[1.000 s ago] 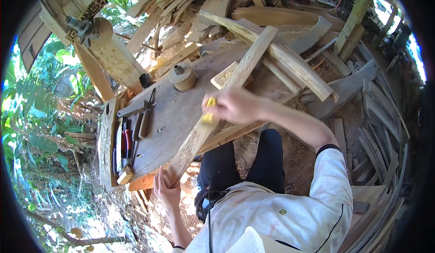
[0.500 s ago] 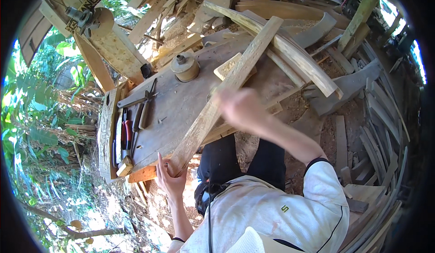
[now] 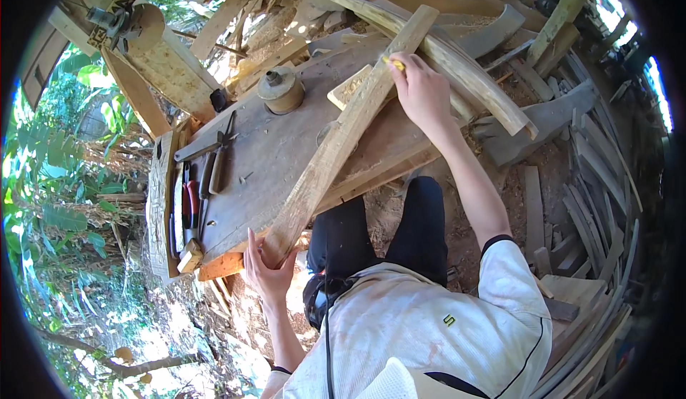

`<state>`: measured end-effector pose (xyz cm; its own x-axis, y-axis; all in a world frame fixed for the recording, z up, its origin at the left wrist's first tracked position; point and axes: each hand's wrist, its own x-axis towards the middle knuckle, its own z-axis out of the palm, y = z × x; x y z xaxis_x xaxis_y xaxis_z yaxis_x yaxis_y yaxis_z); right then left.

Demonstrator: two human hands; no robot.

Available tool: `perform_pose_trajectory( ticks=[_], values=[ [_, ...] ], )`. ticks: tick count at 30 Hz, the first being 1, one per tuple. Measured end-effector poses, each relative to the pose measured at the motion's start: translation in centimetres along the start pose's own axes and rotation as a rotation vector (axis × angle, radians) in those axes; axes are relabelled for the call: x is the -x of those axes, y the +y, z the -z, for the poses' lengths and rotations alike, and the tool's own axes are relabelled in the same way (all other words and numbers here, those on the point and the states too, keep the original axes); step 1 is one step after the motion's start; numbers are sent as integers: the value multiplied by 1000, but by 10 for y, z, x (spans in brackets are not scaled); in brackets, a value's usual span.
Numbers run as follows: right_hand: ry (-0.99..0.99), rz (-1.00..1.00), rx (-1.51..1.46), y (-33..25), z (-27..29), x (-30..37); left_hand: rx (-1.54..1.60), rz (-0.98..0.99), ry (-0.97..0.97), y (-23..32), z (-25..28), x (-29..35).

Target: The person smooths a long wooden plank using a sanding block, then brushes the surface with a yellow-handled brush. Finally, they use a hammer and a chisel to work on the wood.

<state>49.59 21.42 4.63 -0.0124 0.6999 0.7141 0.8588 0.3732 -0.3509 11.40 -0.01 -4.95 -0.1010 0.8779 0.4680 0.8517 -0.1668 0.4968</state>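
A long wooden plank (image 3: pixel 334 157) lies slantwise over the workbench (image 3: pixel 243 197), its near end sticking out past the front edge. Around that near end my left hand (image 3: pixel 270 270) is closed, thumb and fingers on either side. My right hand (image 3: pixel 423 93) is at the plank's far end, fingers pinching a small yellow pencil-like thing (image 3: pixel 394 63) whose tip meets the plank; its exact kind is hard to make out. Under the far part of the plank sits a light wooden block (image 3: pixel 349 89).
A round metal pot-like thing (image 3: pixel 281 91) stands on the bench. Hand tools, including red-handled pliers (image 3: pixel 191 197), lie along its left side by a wooden rail (image 3: pixel 161 202). A long timber (image 3: pixel 457 69) crosses the far right, with wood scraps (image 3: pixel 589 227) heaped beyond.
My right hand has moved from mid-plank, where it was blurred, up along the plank to its far end. My left hand keeps its grip on the near end.
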Motion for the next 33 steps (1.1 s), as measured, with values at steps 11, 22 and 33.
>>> perform_pose_trajectory(
  ticks=[11, 22, 33],
  values=[
    [-312, -332, -277, 34, 14, -26, -36, 153, -110, -6, 18, -3],
    [-143, -438, -326, 106, -4, -64, 7, 310, -135, -64, 68, 33],
    [-446, 281, -277, -26, 13, 29, -77, 201, -56, -71, 70, 42]
  ],
)
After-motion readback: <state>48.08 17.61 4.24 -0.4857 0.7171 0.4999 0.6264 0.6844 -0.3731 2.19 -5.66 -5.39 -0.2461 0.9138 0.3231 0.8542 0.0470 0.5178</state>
